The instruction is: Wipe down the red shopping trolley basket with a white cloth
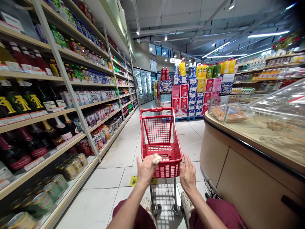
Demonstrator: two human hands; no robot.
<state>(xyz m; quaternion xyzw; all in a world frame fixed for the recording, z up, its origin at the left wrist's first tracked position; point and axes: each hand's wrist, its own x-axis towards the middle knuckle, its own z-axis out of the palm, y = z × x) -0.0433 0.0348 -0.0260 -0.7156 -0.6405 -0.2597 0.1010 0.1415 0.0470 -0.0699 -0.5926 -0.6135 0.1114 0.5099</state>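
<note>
Apparently gripping a crumpled pale cloth [156,158] in the fingers of the left hand [145,170], at the near-left corner of the red cart [164,152], likely bunched for easy hold. Holding the right hand [188,173] open, fingers extended, beside the cart's near-right corner, perhaps to steady it; cannot tell whether touching.

Yellow rectangular floor sticker [133,181]: black characters, partly hidden, perhaps "滑". Red cardboard cartons [176,104]: white print, unreadably small.
</note>
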